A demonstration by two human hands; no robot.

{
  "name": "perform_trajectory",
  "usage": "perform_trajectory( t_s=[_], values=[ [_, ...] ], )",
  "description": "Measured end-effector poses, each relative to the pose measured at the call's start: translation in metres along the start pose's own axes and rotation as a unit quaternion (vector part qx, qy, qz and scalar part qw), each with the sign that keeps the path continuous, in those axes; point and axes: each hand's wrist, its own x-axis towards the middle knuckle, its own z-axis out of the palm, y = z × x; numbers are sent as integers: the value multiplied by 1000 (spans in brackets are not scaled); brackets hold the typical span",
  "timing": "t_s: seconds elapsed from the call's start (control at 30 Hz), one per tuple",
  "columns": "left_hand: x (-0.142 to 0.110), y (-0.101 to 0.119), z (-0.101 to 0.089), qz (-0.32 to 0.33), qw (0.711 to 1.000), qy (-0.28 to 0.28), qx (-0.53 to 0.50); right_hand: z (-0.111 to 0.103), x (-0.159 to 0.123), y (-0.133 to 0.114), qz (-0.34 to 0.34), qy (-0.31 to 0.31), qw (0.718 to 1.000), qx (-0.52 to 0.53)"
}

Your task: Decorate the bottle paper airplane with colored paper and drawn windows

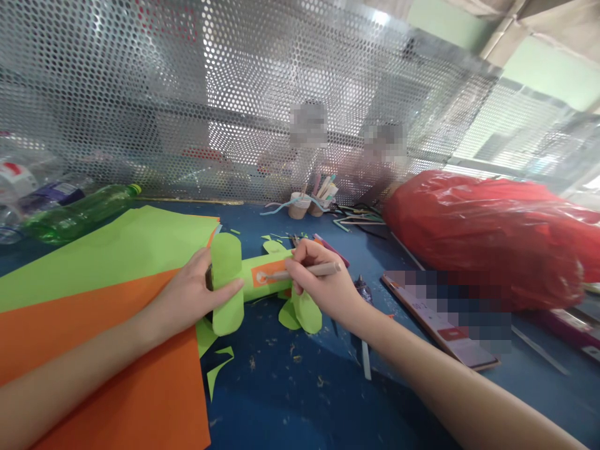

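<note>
A light-green paper tube model (253,289) with rounded flaps at both ends lies across the blue table. My left hand (197,284) grips its left end, thumb pressed over the tall rounded flap (227,250). Along the tube's side runs an orange paper strip (276,270) with a pale round mark near its left end. My right hand (323,275) is closed around a light-coloured pen (323,269), whose tip touches the strip beside that mark. Rounded green flaps (307,312) stick out below the right hand, partly hidden by it.
Green sheets (117,250) and an orange sheet (154,381) lie at left, near a green plastic bottle (84,212). Green scraps (218,369) lie close by. Pen cups (299,206) stand behind. A phone (435,319) and a red plastic bag (478,237) lie at right.
</note>
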Motion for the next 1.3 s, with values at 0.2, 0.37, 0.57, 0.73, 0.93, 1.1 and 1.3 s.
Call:
perform_trajectory(
  t_s=[0.2,0.37,0.57,0.73,0.93,1.1,1.3],
  values=[
    [1,-2,1,3,1000,1,-12,0,0,-1,5,-1,1000,3],
    [1,0,1,7,1000,3,-1,1,-1,0,1,0,1000,7],
    [0,1,0,0,1000,-2,-15,0,-2,1,4,-10,1000,6],
    [1,-1,1,-9,1000,-9,-17,2,-3,-1,9,-4,1000,2],
    [1,1,0,-2,1000,-8,-21,2,-2,-4,12,-11,1000,-1],
    [1,1,0,-5,1000,-9,-18,1,-2,-3,4,3,1000,5],
    [0,2,-1,0,1000,-12,-17,1,-1,-1,8,6,1000,7]
  ],
)
